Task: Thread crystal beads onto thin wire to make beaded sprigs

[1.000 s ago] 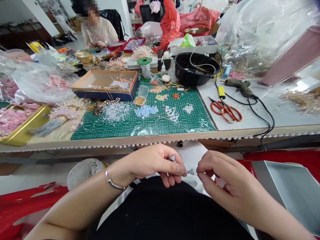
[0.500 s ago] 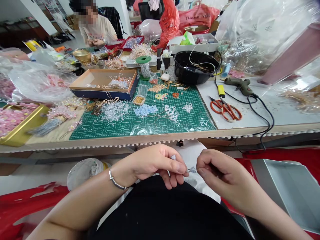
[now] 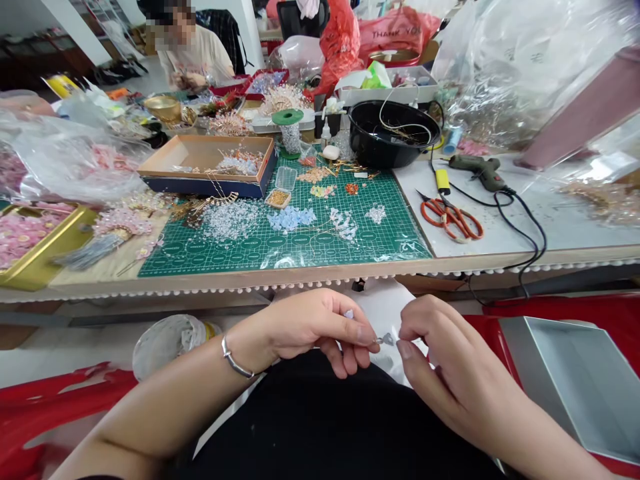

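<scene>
My left hand (image 3: 340, 333), with a silver bangle on its wrist, pinches a small beaded flower sprig between thumb and fingers. One pale blue-grey flower (image 3: 387, 339) of the sprig sticks out past the fingertips toward the right. Another pale bit (image 3: 349, 314) shows above the left thumb. Just right of the flower is my right hand (image 3: 440, 353), its thumb and forefinger brought close together in a pinch. Whatever lies between those fingertips is too small to make out. Both hands are over my lap, in front of the table edge.
On the green cutting mat (image 3: 230, 257) lie piles of clear beads (image 3: 230, 221) and blue flowers (image 3: 291, 219). Orange-handled scissors (image 3: 453, 220) and a glue gun (image 3: 477, 170) rest at right. A black bowl (image 3: 393, 157) stands behind. A grey box (image 3: 575, 387) is low right. A co-worker (image 3: 193, 53) sits opposite.
My right hand has turned, and its thumb and forefinger have loosened and shifted slightly right of the flower. The left hand keeps its pinch, almost unmoved.
</scene>
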